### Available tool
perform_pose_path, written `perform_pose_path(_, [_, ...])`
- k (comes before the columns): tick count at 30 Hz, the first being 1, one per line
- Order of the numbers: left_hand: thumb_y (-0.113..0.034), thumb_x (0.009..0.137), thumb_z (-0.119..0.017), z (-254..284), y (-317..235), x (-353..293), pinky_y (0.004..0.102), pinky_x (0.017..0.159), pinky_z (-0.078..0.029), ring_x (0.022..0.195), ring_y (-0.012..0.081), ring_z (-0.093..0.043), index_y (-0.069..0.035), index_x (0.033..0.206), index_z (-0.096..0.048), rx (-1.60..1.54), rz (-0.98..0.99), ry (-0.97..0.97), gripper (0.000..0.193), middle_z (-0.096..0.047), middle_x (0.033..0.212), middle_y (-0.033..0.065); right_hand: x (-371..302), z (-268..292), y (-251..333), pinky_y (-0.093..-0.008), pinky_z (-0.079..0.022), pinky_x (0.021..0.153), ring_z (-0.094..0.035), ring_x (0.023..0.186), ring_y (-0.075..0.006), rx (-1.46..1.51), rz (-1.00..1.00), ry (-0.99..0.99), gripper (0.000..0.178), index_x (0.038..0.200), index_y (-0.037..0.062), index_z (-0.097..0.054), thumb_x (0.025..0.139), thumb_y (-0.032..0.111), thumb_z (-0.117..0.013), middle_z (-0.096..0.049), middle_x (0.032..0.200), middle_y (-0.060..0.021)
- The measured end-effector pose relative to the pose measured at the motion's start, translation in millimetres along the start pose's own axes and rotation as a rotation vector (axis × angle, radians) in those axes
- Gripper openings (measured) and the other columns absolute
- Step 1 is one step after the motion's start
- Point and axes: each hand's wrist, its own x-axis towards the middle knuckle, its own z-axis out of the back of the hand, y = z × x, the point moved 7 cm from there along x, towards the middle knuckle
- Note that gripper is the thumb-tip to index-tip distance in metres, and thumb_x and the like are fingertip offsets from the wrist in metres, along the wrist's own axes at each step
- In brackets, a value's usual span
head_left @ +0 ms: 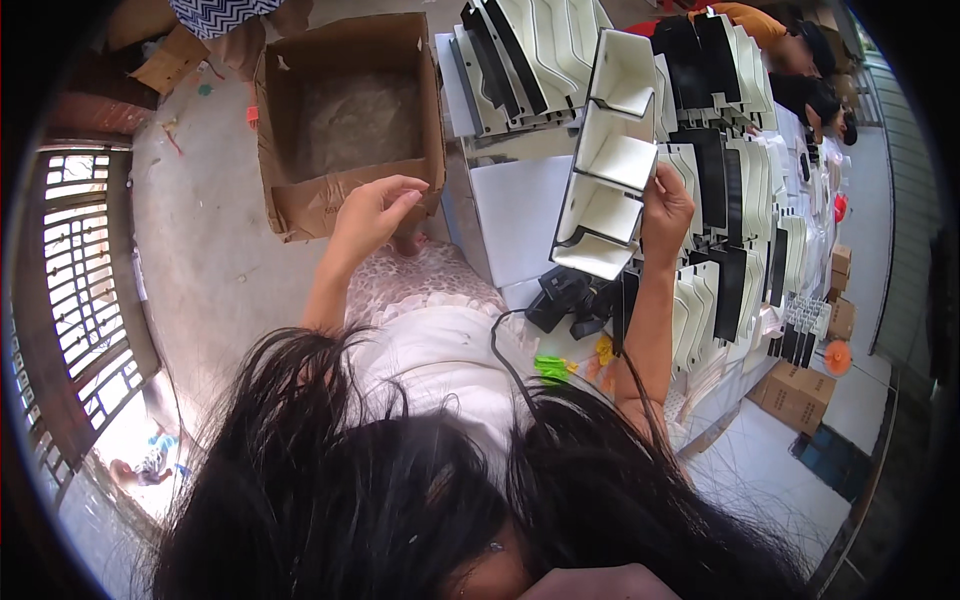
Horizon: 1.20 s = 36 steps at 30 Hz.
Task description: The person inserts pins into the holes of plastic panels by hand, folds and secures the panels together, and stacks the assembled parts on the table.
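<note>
Gripping white folded tray [610,150] | right hand [665,205] at its edge | left hand [375,210] apart

- A white moulded part [606,160] with a black edge is seen.
- A brown cardboard box [345,120] is seen.
- Black and white parts [720,130] are stacked alternately.

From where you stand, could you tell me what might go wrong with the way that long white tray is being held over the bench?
1. Only the right hand grips the long white tray, at one edge; the left hand is off it, above the cardboard box, so the tray may tip or slip.
2. Its lower end hangs just above the black tool and cable; it could knock them.
3. The leaning stacks of trays stand close beside it and might topple.
</note>
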Motion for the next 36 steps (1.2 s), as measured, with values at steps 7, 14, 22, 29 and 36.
perform_pose_path(7, [-0.024, 0.088, -0.06, 1.6, -10.0, -4.9, 0.0316, 0.077, -0.05, 0.09, 0.0233, -0.068, -0.011, 0.106, -0.068, 0.232, -0.04, -0.032, 0.024, -0.071, 0.093, 0.0101, 47.5, 20.1, -1.4, -0.0253, -0.041, 0.054, -0.054, 0.057, -0.0104, -0.312, -0.037, -0.201, 0.02, 0.096, 0.0007, -0.067, 0.083, 0.016, -0.07, -0.063, 0.067, -0.0075])
perform_pose_path(14, [-0.025, 0.086, -0.061, -33.2, 0.1, -16.6, 0.0339, 0.076, -0.051, 0.086, 0.0234, -0.067, -0.012, 0.107, -0.067, 0.432, 0.03, 0.134, 0.026, -0.07, 0.092, 0.009, 191.9, -31.9, -6.8, -0.0434, -0.053, 0.075, -0.066, 0.083, -0.0366, -0.921, 0.11, -0.077, 0.025, 0.091, 0.0046, -0.07, 0.079, 0.026, -0.065, -0.068, 0.084, -0.0204])
perform_pose_path(22, [-0.027, 0.085, -0.063, -53.7, 20.2, -26.4, 0.0354, 0.08, -0.05, 0.091, 0.0239, -0.066, -0.01, 0.114, -0.064, 0.525, 0.216, 0.312, 0.033, -0.069, 0.098, 0.0108, 227.5, -111.3, -62.4, -0.0422, -0.054, 0.076, -0.068, 0.085, -0.0369, -0.915, -0.057, 0.006, 0.023, 0.089, 0.0052, -0.07, 0.078, 0.025, -0.063, -0.069, 0.087, -0.0199])
perform_pose_path(29, [-0.027, 0.086, -0.062, -47.9, 46.4, -20.0, 0.0353, 0.082, -0.05, 0.093, 0.0247, -0.066, -0.008, 0.117, -0.062, 0.57, 0.252, 0.339, 0.037, -0.068, 0.102, 0.0121, 222.2, -113.9, -73.6, -0.042, -0.055, 0.076, -0.068, 0.084, -0.0349, -0.838, -0.085, 0.017, 0.029, 0.09, 0.0047, -0.07, 0.079, 0.031, -0.065, -0.069, 0.087, -0.0195])
perform_pose_path(36, [-0.022, 0.087, -0.063, -57.8, 39.2, -0.5, 0.0343, 0.081, -0.051, 0.092, 0.0243, -0.067, -0.003, 0.118, -0.06, 0.603, 0.218, 0.379, 0.037, -0.068, 0.104, 0.0134, 210.9, -104.9, -79.5, -0.0422, -0.054, 0.078, -0.068, 0.085, -0.0334, -0.776, -0.101, 0.054, 0.034, 0.092, 0.0055, -0.069, 0.077, 0.036, -0.067, -0.068, 0.089, -0.0194])
